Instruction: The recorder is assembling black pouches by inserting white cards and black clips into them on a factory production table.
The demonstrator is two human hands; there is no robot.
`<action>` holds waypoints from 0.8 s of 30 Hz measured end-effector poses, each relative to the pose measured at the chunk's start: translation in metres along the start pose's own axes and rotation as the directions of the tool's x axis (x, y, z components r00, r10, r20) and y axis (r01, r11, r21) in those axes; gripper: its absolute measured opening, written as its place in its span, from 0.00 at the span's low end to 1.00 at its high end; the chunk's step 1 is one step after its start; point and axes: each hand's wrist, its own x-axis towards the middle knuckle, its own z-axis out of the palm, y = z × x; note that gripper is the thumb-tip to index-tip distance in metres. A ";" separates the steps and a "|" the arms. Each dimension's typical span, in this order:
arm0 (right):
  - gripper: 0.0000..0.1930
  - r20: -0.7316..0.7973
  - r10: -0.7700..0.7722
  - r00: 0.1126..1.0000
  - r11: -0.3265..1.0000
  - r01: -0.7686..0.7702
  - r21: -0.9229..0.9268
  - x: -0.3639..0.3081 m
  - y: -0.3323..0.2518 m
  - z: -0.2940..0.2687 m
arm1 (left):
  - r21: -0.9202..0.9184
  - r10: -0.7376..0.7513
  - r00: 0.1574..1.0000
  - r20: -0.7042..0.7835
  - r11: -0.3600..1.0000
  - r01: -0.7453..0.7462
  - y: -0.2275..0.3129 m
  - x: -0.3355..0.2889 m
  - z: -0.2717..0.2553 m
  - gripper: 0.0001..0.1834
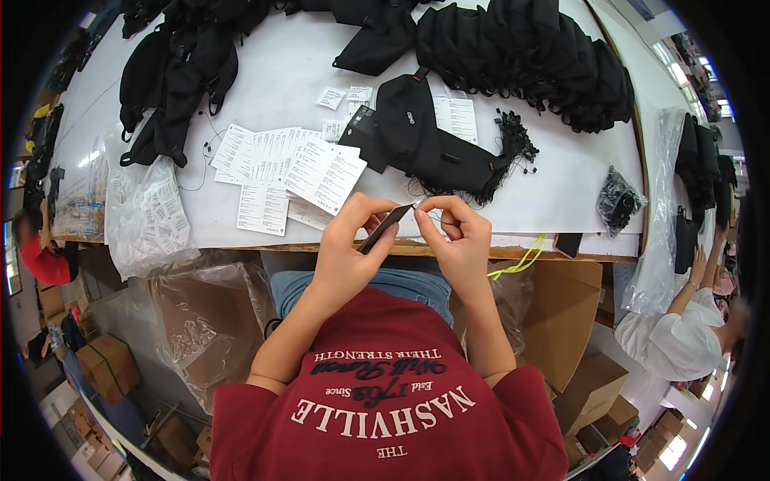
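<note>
My left hand [346, 250] grips a black hang tag [387, 228], held tilted above the table's near edge. The fingers of my right hand [465, 242] are pinched at the tag's upper corner, on what looks like a thin black string, mostly hidden by the fingertips. Just beyond my hands lies a black sling bag [409, 120] with its strap stretched to the right. A tangled heap of black tag strings [513, 140] is beside the strap. Left of the bag, white printed cards [273, 160] spread in overlapping layers, and another black tag [361, 124] shows near them.
Black bags [529, 56] are piled at the back right, more [180, 80] at the left. Small white packets [345, 98] lie behind the cards. A clear plastic bag [152, 212] hangs over the left front edge. A phone [569, 244] sits right; a person in white [674, 341] works farther right.
</note>
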 end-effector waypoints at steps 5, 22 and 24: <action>0.05 0.009 -0.023 1.000 1.000 0.023 -0.009 -0.001 -0.002 -0.001 | -0.022 0.020 0.995 0.101 1.000 -0.018 0.000 0.001 -0.006 0.11; 0.04 0.401 -0.012 0.916 0.970 -0.087 0.228 -0.001 0.016 -0.022 | -0.428 -0.179 0.855 0.486 0.805 0.412 -0.021 0.005 -0.008 0.05; 0.05 0.481 0.077 0.873 0.833 -0.322 0.451 -0.001 0.012 -0.024 | -0.407 -0.175 0.859 0.481 0.823 0.396 -0.014 0.010 -0.008 0.05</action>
